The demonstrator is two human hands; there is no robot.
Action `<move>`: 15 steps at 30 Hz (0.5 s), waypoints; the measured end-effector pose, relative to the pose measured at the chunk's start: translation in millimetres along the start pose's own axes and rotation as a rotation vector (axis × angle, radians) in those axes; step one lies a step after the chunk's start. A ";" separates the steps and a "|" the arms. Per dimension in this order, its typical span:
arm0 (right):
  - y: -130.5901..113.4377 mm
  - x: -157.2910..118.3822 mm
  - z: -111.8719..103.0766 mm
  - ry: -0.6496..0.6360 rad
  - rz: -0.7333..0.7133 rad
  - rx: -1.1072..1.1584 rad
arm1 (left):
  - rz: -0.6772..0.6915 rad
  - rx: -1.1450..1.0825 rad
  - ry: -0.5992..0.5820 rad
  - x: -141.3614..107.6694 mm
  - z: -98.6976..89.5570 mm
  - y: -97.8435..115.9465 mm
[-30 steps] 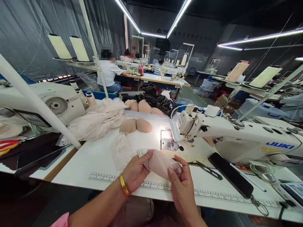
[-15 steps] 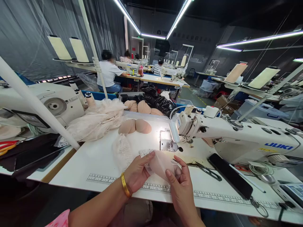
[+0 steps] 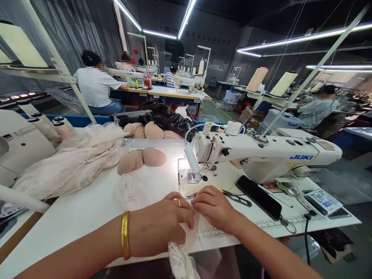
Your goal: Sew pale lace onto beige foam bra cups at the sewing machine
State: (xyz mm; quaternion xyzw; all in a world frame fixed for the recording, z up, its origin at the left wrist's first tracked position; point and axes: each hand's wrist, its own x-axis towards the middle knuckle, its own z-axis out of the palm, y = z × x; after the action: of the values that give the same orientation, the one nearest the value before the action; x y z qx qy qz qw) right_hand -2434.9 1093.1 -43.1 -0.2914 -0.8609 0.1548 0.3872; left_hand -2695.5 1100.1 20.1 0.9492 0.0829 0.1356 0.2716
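Observation:
My left hand (image 3: 162,219), with a gold bracelet and a ring, is closed on a piece of sheer pale fabric (image 3: 191,236). White lace trim (image 3: 178,260) hangs from below that hand over the table's front edge. Close beside it, my right hand (image 3: 215,209) pinches the top of the same fabric, fingertips pressed together. Both hands are in front of the needle area of a white sewing machine (image 3: 276,155). Left of them a sheer lacy piece (image 3: 130,192) lies on the white table (image 3: 87,219). Stacked beige bra cups (image 3: 154,156) lie behind it.
Thread snips (image 3: 238,198), a black phone (image 3: 258,197) and a white pen (image 3: 274,195) lie to the right. A heap of pale mesh (image 3: 78,155) covers the left. More cups (image 3: 154,130) and a black plastic bag (image 3: 165,118) are behind. A person in white (image 3: 97,87) sits further back.
My view has swung right. Both hands have turned palms-down and come together on the fabric, which was spread between them. The lace trim now hangs at the front edge.

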 end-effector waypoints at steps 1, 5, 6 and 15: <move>13.1 7.2 -3.4 -0.077 -0.112 -0.175 | 0.013 0.139 -0.016 7.4 0.5 -10.4; 55.3 22.1 -3.4 -0.204 -0.226 -0.564 | -0.020 0.264 -0.105 31.0 1.7 -59.2; 61.2 21.2 -2.8 -0.200 -0.195 -0.566 | -0.031 0.262 -0.119 33.5 1.4 -68.2; 63.0 4.7 -11.2 -0.159 -0.036 -0.409 | -0.122 0.229 -0.023 32.7 6.9 -77.4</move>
State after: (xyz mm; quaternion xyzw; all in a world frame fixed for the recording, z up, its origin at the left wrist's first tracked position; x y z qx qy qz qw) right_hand -2404.8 1145.8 -64.0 -0.3353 -0.9073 -0.0075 0.2537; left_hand -2668.8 1169.2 -20.3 0.9687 0.1526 0.0976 0.1700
